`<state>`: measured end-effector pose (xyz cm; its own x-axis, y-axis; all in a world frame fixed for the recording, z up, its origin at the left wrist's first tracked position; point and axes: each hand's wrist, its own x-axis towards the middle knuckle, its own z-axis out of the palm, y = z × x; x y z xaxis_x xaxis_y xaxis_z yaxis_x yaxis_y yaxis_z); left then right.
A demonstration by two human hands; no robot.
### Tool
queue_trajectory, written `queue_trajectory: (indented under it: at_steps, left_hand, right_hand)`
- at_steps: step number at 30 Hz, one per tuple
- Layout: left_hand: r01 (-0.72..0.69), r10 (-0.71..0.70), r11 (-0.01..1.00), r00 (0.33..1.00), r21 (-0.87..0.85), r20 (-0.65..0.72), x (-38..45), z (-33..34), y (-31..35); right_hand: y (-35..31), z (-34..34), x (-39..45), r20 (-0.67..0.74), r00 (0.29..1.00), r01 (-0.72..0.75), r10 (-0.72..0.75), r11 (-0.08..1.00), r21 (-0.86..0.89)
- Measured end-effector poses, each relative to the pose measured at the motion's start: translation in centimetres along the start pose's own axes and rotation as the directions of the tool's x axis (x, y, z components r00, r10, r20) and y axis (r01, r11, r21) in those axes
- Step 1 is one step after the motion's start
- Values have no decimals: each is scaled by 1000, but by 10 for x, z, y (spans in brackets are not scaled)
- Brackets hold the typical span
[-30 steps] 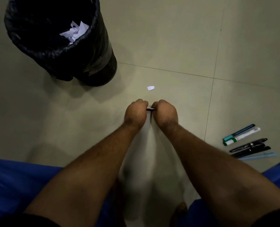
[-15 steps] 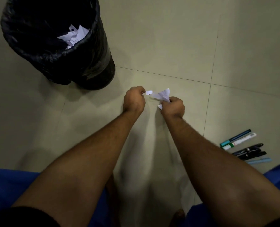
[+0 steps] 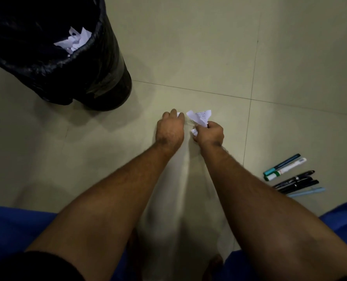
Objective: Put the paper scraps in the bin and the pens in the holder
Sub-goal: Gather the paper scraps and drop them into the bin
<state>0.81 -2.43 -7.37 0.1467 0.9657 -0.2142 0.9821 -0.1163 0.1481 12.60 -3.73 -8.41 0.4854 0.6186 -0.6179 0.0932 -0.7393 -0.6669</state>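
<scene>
The right hand (image 3: 209, 134) clutches gathered paper scraps (image 3: 199, 117) while the left hand (image 3: 169, 128) pinches a small scrap (image 3: 179, 114) off the floor, likely collecting both for the bin (image 3: 99, 63) up-left.

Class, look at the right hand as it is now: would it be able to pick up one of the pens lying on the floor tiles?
Probably not yet. The right hand already grips crumpled white paper scraps, so its fingers are occupied. The loose pens lie unobstructed on the beige floor tiles to its right.

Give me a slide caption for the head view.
Both hands, left and right, gather paper scraps beside the bin.
</scene>
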Motion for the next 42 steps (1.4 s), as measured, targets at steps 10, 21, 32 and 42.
queue_trajectory:
  at_steps: [10,21,32,42]
  left_hand:
    - [-3,3,1000,1000,3,18,-3,4,-13]
    - [535,-633,288,729,-794,262,-21,-46,-32]
    - [70,-688,-189,702,-979,183,-30,-210,-53]
    - [214,-819,255,566,-943,-93,12,-277,-163]
  right_hand:
    - [1,-4,-15,53,998,-50,45,995,90]
    - [-27,10,-66,156,982,-163,107,899,406]
    - [-161,48,-160,262,950,-31,-171,782,622]
    - [-261,121,-207,285,843,418,-456,889,186]
